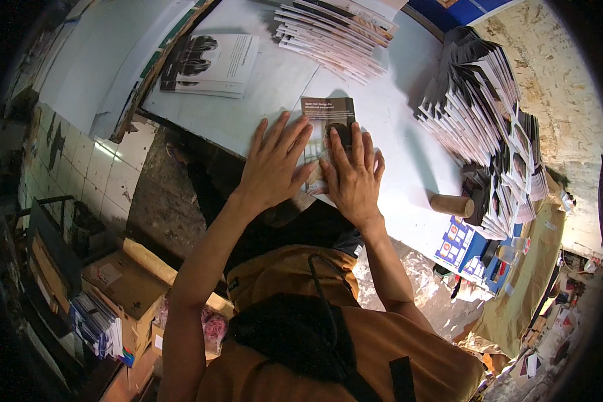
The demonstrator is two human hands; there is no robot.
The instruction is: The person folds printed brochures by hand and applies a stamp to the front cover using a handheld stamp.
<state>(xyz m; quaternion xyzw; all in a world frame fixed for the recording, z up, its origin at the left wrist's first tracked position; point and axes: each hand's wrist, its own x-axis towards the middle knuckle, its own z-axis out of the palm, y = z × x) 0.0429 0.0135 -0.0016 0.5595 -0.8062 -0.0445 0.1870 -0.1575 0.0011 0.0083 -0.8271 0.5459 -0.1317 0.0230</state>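
A narrow printed leaflet [327,109] with a dark top band lies on the white table [248,120] near its front edge. My left hand [275,161] rests with fingers spread at the leaflet's left side, the fingertips reaching the table and the leaflet's edge. My right hand [352,171] lies on the leaflet's right part, fingers stretched out and pressing down on it. Both hands cover much of the leaflet's lower half. Neither hand grips anything.
A fanned pile of folded leaflets [335,37] lies at the back. Larger stacks [469,107] stand along the right, with a brown cylinder [451,206] near them. Flat printed sheets [211,65] lie at the far left. Below left stands a cardboard box [127,285].
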